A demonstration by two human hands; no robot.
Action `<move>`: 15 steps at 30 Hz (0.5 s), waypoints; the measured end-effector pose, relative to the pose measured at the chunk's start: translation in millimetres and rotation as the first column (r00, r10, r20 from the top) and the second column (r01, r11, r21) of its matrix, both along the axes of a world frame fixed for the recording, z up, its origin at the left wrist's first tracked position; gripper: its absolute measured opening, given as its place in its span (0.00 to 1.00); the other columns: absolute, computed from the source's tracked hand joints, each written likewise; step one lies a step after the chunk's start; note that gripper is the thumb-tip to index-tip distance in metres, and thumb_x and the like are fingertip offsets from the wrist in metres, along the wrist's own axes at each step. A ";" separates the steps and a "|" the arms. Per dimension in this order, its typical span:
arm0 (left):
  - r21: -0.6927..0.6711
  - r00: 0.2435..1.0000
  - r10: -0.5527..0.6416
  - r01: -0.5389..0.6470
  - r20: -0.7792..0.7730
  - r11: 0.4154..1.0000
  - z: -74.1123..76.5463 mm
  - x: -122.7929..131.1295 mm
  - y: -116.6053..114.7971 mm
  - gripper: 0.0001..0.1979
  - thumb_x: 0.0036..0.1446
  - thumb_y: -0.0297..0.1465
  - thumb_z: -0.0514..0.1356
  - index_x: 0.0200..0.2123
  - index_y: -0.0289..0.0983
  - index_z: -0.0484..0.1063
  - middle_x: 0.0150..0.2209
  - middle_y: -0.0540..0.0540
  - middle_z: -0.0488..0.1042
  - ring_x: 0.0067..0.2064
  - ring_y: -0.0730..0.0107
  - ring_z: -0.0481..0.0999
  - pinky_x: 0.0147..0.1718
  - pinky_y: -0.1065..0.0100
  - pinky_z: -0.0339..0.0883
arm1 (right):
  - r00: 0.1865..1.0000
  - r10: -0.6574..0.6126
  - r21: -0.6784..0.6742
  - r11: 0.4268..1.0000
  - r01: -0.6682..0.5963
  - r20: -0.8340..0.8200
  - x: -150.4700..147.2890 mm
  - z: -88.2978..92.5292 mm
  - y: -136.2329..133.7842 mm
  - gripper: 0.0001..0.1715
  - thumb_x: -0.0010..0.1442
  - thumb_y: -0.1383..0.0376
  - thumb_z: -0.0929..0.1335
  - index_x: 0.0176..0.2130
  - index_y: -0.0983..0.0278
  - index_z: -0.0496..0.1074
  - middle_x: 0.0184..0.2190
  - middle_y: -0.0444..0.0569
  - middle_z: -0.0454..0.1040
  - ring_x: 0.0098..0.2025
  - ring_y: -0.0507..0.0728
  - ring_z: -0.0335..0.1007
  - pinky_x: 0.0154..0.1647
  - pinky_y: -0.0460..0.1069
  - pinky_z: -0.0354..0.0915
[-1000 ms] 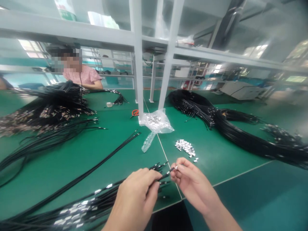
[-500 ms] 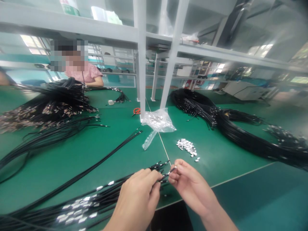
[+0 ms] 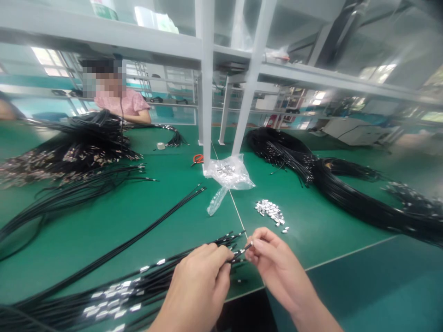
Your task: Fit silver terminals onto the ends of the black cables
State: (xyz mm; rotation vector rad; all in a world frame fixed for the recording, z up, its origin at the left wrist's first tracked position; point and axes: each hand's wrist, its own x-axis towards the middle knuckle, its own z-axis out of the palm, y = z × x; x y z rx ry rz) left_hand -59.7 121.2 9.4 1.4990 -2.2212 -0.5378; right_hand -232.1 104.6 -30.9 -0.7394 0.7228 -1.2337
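Note:
My left hand (image 3: 200, 279) is closed around a thin black cable (image 3: 238, 252) near its end, over a bundle of similar cables (image 3: 159, 272) that carry white or silvery bands. To the right, my right hand (image 3: 278, 263) pinches the tip of that same cable between thumb and fingers. Whether a small metal piece sits in this pinch is too small to make out. Beyond the right hand lies a loose pile of small silvery metal sleeves (image 3: 270, 211). A clear plastic bag (image 3: 242, 177) behind it contains more of them.
Large black cable bundles lie at left (image 3: 83, 143) and right (image 3: 332, 193). Red-handled cutters (image 3: 198, 159) rest by a white shelf post (image 3: 206, 101). A roll of white tape (image 3: 161, 146) stands farther back. Across the green table (image 3: 180, 230) sits a person in pink (image 3: 129, 103).
The whole view has shifted slightly. My right hand's fingers have changed position a little around the cable tip. My left hand keeps its grip.

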 end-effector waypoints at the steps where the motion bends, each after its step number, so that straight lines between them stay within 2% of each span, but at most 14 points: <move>1: 0.000 1.000 0.003 -0.003 0.020 1.000 0.4 0.1 0.0 0.12 0.58 0.25 0.49 0.33 0.42 0.71 0.32 0.50 0.72 0.36 0.68 0.71 0.36 0.69 0.64 | 0.995 -0.042 -0.038 0.999 0.039 -0.085 -0.3 0.7 0.5 0.05 0.54 0.66 0.69 0.31 0.64 0.67 0.28 0.43 0.65 0.31 0.50 0.60 0.35 0.45 0.58; 3: -0.009 0.997 -0.006 0.006 0.072 1.000 0.9 -0.3 -0.8 0.12 0.58 0.25 0.48 0.34 0.42 0.71 0.32 0.50 0.71 0.35 0.67 0.71 0.34 0.69 0.64 | 0.958 -0.092 -0.100 0.993 0.067 -0.270 -0.7 1.6 0.8 0.05 0.53 0.66 0.70 0.33 0.63 0.68 0.29 0.42 0.66 0.32 0.50 0.60 0.36 0.46 0.58; 5: -0.033 0.990 -0.017 0.021 0.143 0.999 0.6 -1.3 -1.8 0.13 0.58 0.25 0.48 0.35 0.43 0.72 0.32 0.49 0.71 0.35 0.66 0.71 0.33 0.67 0.64 | 0.900 -0.058 -0.115 0.993 0.009 -0.432 -1.1 1.4 0.6 0.05 0.53 0.65 0.70 0.33 0.63 0.70 0.28 0.42 0.67 0.32 0.51 0.61 0.36 0.46 0.57; 8: -0.072 0.983 0.011 0.002 0.181 0.997 -1.0 -2.5 -1.7 0.14 0.59 0.26 0.48 0.40 0.43 0.72 0.33 0.48 0.72 0.37 0.62 0.71 0.34 0.64 0.64 | 0.864 0.022 -0.076 0.995 -0.069 -0.503 -2.3 -1.6 1.4 0.06 0.53 0.63 0.70 0.31 0.63 0.71 0.25 0.43 0.67 0.31 0.52 0.61 0.35 0.47 0.57; 12: -0.028 0.999 -0.052 0.052 -0.013 0.998 -2.4 1.6 -0.5 0.16 0.57 0.24 0.52 0.48 0.42 0.65 0.38 0.50 0.74 0.40 0.65 0.72 0.39 0.66 0.66 | 0.929 0.103 0.041 0.995 -0.095 -0.354 -7.9 -6.2 4.1 0.09 0.53 0.58 0.70 0.30 0.61 0.71 0.25 0.43 0.65 0.29 0.52 0.59 0.32 0.47 0.57; 13: -0.002 0.996 -0.071 0.071 -0.060 0.997 -2.6 3.5 -0.7 0.16 0.57 0.25 0.53 0.49 0.43 0.64 0.37 0.50 0.74 0.39 0.66 0.73 0.39 0.67 0.67 | 0.914 0.124 0.059 0.992 -0.110 -0.386 -9.4 -6.5 3.6 0.10 0.52 0.56 0.70 0.30 0.61 0.72 0.25 0.44 0.65 0.29 0.53 0.59 0.32 0.47 0.58; 15: 0.044 0.990 -0.094 0.099 -0.106 0.994 -2.7 7.0 -1.8 0.17 0.57 0.27 0.54 0.50 0.43 0.62 0.36 0.50 0.75 0.39 0.67 0.74 0.39 0.68 0.68 | 0.817 0.136 0.052 0.990 -0.129 -0.561 -10.2 -5.6 0.7 0.13 0.49 0.53 0.71 0.30 0.59 0.73 0.28 0.47 0.69 0.31 0.56 0.62 0.33 0.49 0.60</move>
